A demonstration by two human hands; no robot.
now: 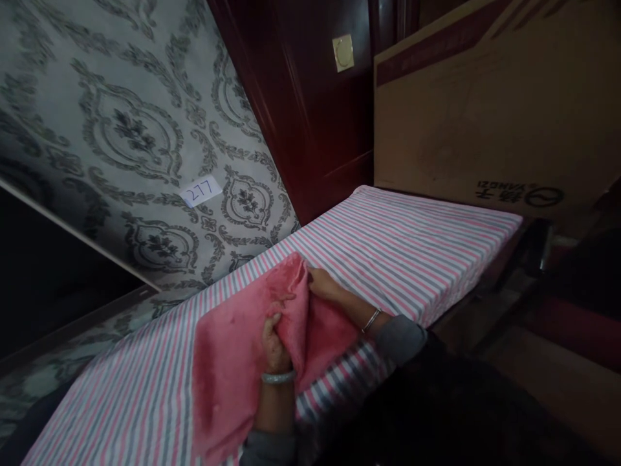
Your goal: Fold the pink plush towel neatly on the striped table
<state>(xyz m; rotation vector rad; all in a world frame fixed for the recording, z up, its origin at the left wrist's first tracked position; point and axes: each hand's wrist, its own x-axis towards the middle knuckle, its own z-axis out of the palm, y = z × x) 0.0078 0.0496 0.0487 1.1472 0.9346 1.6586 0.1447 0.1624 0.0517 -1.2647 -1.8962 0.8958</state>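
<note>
A pink, plush cloth (228, 362) lies on a striped bed sheet, with part of it lifted into a fold. My left hand (275, 343), wearing a pale bangle, grips the raised layer near its middle; some of its fingers are hidden by the cloth. At the upper corner of the fold, my right hand (323, 283) is closed on the cloth's edge, its fingertips partly hidden behind the material. A thin silver bracelet (371, 320) circles the right wrist.
The pink, white and grey striped sheet (407, 226) covers a long raised surface. Patterned wallpaper (130, 129) with a paper marked 277 (200, 191) borders its far side. A dark red wooden panel (315, 116) and large cardboard box (485, 116) stand beyond.
</note>
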